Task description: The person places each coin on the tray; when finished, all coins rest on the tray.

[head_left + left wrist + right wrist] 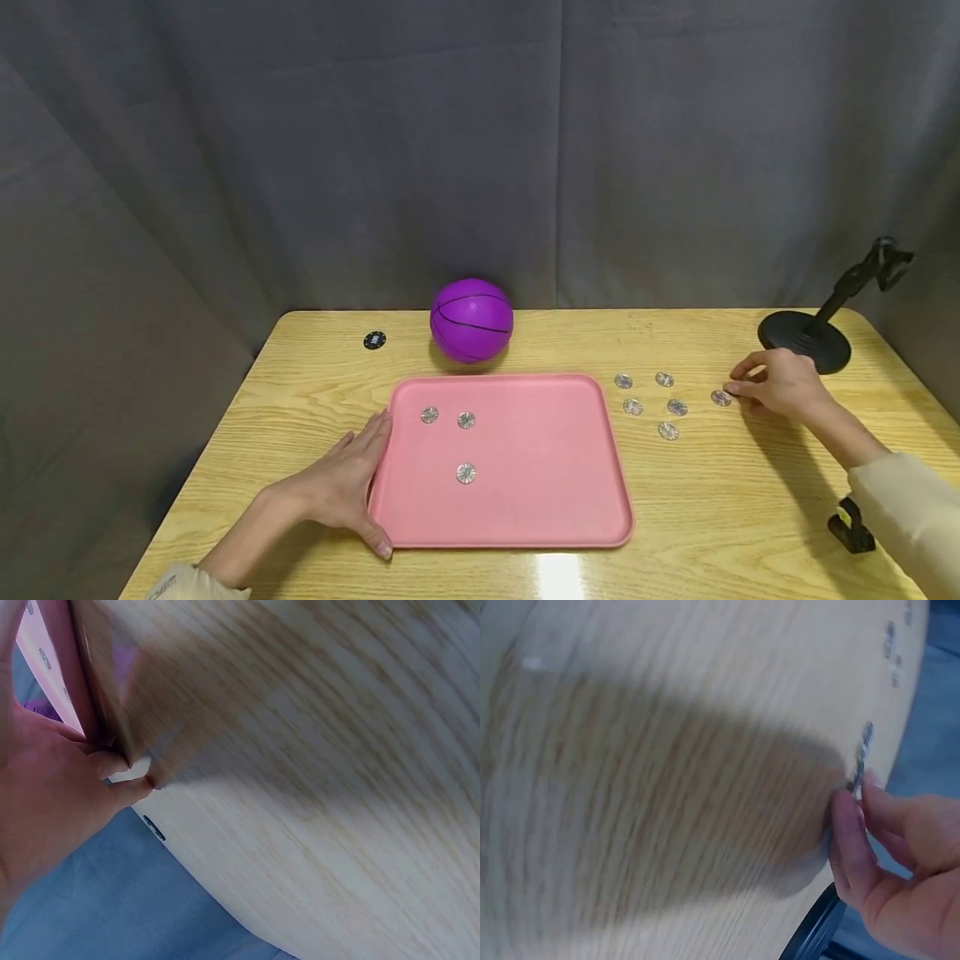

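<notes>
My right hand (778,383) pinches a silver coin (721,398) at its edge between thumb and fingertips, low over the right side of the table. From the right wrist view, the held coin (863,754) stands tilted on edge at the fingertips. My left hand (341,479) rests along the left side of a pink tray (540,533), fingers stretched up the rim and thumb at the near left corner. Three coins lie in the tray: one coin (429,414) far left, another coin (467,420) beside it, and a nearer coin (466,473).
Several loose coins (668,431) lie between the tray and my right hand. A purple ball (472,321) sits behind the tray, left of it a black chip (374,340). A black stand (806,337) is at the back right; a small black object (852,533) lies near my right sleeve.
</notes>
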